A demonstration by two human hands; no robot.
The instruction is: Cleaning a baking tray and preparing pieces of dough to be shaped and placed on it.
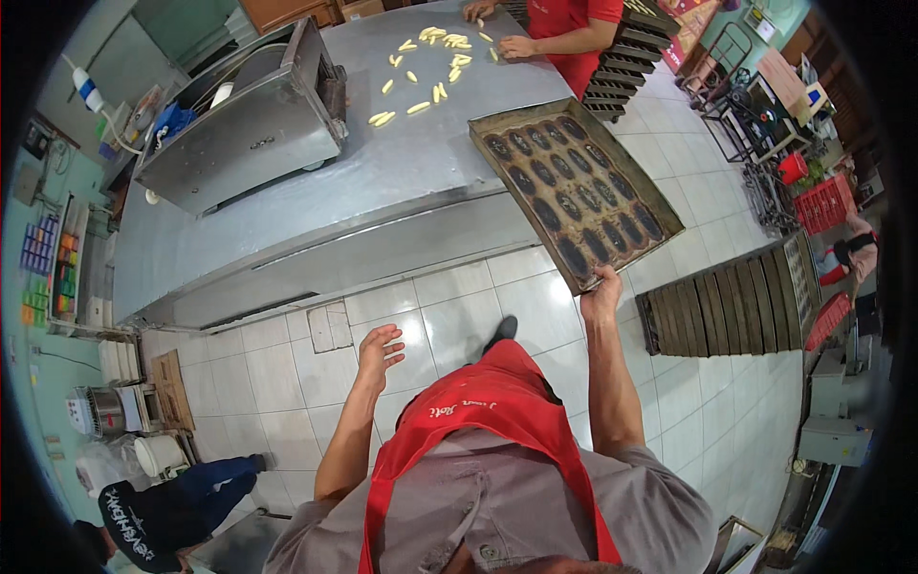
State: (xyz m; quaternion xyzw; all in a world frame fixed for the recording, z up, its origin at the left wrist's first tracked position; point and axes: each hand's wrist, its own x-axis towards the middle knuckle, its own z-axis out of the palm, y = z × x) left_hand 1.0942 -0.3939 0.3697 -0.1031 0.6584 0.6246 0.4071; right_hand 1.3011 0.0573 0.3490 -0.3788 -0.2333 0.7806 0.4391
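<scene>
Currently, in the head view, your right hand (601, 295) alone grips the baking tray (636, 256) at its near short edge, by the left corner; your left hand (380, 356) is empty, fingers loosely curled. Bring it to the tray's left rim to curb twisting, and keep things level. The tray sits right of centre, overlapping the steel table (402, 182), contact unclear; its long axis runs far-left to near-right, the gripped end pointing towards you.

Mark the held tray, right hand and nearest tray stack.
Held tray (576, 184): head view, middle of its surface.
Right hand (601, 295): head view, middle of the hand.
Tray stack (724, 306): head view, its ridged side.
</scene>
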